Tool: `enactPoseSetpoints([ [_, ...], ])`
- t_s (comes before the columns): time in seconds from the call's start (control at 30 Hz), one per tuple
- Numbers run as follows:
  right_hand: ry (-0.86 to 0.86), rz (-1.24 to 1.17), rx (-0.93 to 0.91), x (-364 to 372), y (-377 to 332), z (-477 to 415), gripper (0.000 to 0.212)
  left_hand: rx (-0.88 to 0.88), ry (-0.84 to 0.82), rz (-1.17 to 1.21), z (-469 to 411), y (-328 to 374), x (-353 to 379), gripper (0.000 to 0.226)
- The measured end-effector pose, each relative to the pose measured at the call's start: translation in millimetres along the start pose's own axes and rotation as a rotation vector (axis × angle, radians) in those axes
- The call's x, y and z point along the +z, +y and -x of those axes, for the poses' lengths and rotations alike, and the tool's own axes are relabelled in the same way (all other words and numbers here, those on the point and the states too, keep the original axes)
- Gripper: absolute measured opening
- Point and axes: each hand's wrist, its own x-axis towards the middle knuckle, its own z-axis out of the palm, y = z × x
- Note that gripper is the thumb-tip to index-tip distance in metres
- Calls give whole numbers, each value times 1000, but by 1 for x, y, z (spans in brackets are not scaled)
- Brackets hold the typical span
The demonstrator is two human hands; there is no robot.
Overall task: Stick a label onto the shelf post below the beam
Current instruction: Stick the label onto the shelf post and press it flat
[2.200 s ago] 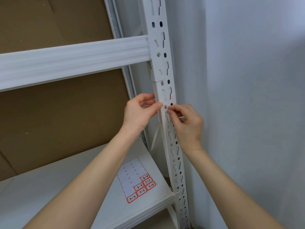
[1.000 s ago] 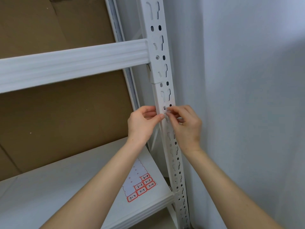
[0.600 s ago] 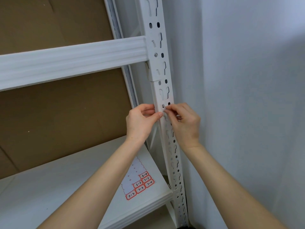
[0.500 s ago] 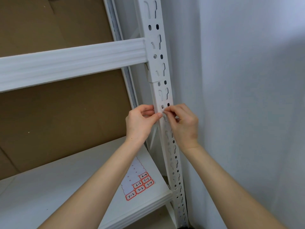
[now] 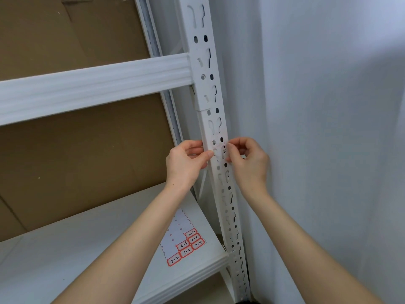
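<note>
Both hands have drawn apart from the middle of the post (image 5: pixel 206 130) to its two edges, so the slotted front face now shows between our fingertips where our thumbs nearly met a moment ago. Our left hand (image 5: pixel 186 163) is curled round the post's left edge, its thumb tip pressed on the front face and its fingers tucked behind. Our right hand (image 5: pixel 249 161) is curled at the right edge, forefinger above and thumb below, pinching there. Between them lies the label (image 5: pixel 215 148), a pale patch flat across the post's front face over a keyhole slot, each end under a fingertip. It is faint against the white paint and we cannot make out its writing. It sits well below the beam (image 5: pixel 94 88), under the bracket that joins the beam to the post. Below our forearms the white shelf board (image 5: pixel 65 249) carries the label sheet (image 5: pixel 182 244) near its front right corner, close to the post. Most of the sheet's places are peeled bare, and red-bordered stickers remain at its near end, reading 6-4, 7-1, 6-6, 7-4, 7-3 and 7-2. Brown cardboard (image 5: pixel 76 161) fills the back of the shelving behind the beam, and a pale wall (image 5: pixel 317 128) stands just to the right of the post.
</note>
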Motion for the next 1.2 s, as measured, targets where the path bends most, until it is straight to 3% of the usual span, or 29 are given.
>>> enactPoseSetpoints([
  [0.33, 4, 153, -113, 1, -1, -6, 13, 8, 5, 22, 0, -2, 1, 26],
  [0.53, -33, 190, -18, 2, -9, -8, 13, 21, 21, 9, 0, -3, 2, 31],
  [0.73, -41, 33, 310, -11, -12, -10, 10, 85, 18, -84, 9, 2, -1, 28],
  [0.93, -68, -47, 274, -11, -21, -1, 11, 233, 84, -180, 13, 15, -7, 32],
  [1.2, -57, -29, 270, -6, -22, 0, 11, 235, 136, -177, 4, 27, -2, 19],
])
